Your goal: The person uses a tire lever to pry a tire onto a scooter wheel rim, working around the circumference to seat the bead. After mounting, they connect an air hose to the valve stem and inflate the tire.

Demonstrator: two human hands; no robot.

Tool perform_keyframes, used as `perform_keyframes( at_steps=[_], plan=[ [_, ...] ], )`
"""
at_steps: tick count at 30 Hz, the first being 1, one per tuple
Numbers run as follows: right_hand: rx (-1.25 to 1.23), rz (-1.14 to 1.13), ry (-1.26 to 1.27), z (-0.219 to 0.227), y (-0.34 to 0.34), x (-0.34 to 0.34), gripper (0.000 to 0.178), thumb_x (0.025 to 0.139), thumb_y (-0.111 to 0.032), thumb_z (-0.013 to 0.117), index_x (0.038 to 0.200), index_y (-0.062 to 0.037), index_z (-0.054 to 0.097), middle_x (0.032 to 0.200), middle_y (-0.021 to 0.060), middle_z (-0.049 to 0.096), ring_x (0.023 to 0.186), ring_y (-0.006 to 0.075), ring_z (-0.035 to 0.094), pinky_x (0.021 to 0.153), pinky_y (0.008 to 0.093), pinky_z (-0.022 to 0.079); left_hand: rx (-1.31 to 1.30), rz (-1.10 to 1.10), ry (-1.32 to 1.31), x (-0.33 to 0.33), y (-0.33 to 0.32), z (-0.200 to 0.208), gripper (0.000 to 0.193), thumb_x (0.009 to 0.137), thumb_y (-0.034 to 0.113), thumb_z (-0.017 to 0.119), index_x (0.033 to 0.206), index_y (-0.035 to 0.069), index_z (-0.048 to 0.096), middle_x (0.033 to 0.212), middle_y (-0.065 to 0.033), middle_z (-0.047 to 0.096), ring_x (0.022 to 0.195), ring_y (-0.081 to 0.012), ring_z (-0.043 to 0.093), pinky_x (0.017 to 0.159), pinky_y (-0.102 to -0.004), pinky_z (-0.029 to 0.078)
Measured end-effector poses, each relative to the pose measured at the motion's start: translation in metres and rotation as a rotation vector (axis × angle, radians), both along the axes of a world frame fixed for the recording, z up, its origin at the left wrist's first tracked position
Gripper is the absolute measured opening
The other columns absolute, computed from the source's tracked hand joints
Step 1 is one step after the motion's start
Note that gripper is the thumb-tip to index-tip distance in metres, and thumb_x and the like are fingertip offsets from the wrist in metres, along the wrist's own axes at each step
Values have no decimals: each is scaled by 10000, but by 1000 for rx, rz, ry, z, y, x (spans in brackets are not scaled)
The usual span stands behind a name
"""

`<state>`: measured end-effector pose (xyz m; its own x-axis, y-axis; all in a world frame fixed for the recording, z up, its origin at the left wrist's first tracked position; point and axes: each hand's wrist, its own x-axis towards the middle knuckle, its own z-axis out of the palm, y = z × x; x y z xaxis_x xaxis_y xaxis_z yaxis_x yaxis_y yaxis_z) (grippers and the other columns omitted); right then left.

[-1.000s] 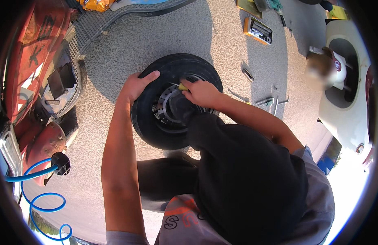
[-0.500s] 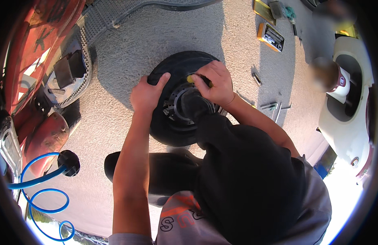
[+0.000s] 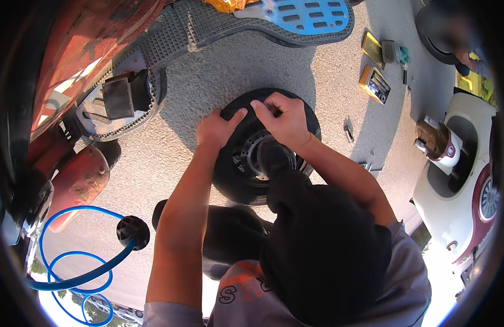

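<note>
On the ground in front of me lies a small wheel with a black tire and a metal rim with a drilled disc. My left hand grips the tire's far left edge, its thumb resting on the sidewall. On the far side of the tire my right hand is closed, fingers curled in and thumb pressing near the sidewall. Whatever it may hold is hidden. Dark fabric blocks the near right part of the wheel.
At left stand a red scooter body and a coiled blue hose. A blue-topped footboard lies beyond the wheel. Farther right are an orange-edged socket box, a small metal piece and a white scooter. Another person's hand touches a tire.
The view has shifted, so the wheel and surroundings sit lower and mostly farther right. The yellow object seen in my right hand no longer shows. My left hand keeps its grip.
</note>
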<state>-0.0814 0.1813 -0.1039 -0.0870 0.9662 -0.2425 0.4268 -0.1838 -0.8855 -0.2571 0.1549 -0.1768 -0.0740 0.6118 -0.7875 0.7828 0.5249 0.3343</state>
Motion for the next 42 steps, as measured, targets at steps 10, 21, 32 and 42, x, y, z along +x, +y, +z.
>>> perform_keyframes(
  at_steps=[10,21,32,42],
  plan=[
    [-3,72,-66,-15,24,-28,251,813,-192,728,688,-5,615,577,140,621,529,308,646,498,360,499,-86,49,-19,0,5,0,850,753,759,548,1163,21,649,1119,-240,670,1100,-399,624,928,-479,494],
    [-74,158,-124,-20,48,-40,259,830,-234,702,735,0,645,620,139,643,573,284,643,561,394,508,-101,85,74,7,1,2,911,709,815,558,1150,23,655,1073,-214,693,1063,-366,655,911,-457,512],
    [-116,347,-304,-46,90,-91,268,822,-288,675,847,-21,688,739,170,679,717,370,669,659,453,534,-106,80,-40,-11,1,-22,941,702,816,567,1200,21,636,1120,-222,678,1099,-374,637,930,-456,500],
    [22,14,-181,-9,-84,73,287,838,-152,723,1060,-1,624,1008,192,655,889,340,674,788,369,532,54,92,1,-3,-18,-6,1041,702,831,559,1281,-35,561,1213,-277,618,1160,-404,591,984,-468,467]
  ],
)
